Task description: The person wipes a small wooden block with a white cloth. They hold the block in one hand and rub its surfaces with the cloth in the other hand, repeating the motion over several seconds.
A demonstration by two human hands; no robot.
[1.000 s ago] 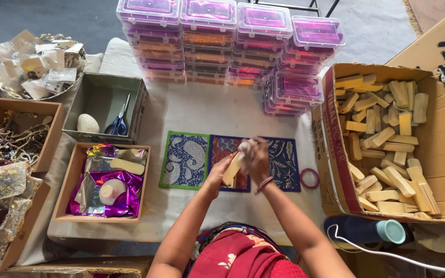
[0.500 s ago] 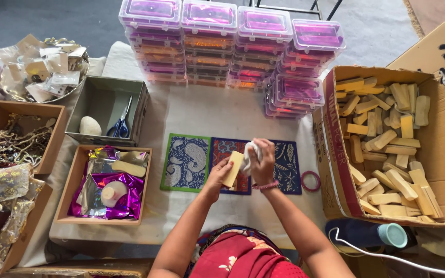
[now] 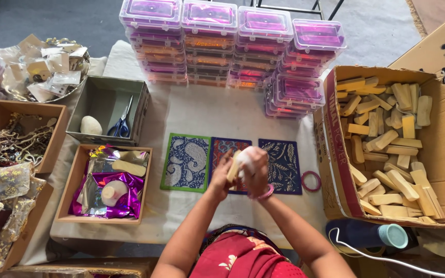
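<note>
Holding: left hand (image 3: 221,175) grips a pale wooden block (image 3: 232,166); right hand (image 3: 256,172) is closed around a white cloth (image 3: 246,158) pressed against the block.
Block axis: long axis runs up and slightly right, top end tilted toward the table's far edge; lower end hidden in the left palm.
Block place: above the middle patterned mat (image 3: 224,149), near the table's front edge.
Mats: three flat rectangles in a row, a green-bordered mat (image 3: 186,162) left, a red-bordered one centre, a dark blue mat (image 3: 284,164) right.
Open room: bare white tablecloth (image 3: 222,110) between mats and far edge.
Far edge: stacks of clear plastic cases (image 3: 233,41) with pink and orange contents.
Right edge: open cardboard carton (image 3: 336,154) full of similar wooden blocks; a pink ring (image 3: 311,181) lies just beside it.
Left edge: grey box (image 3: 106,110) with blue-handled scissors (image 3: 122,123); wooden tray (image 3: 104,183) with purple foil.
</note>
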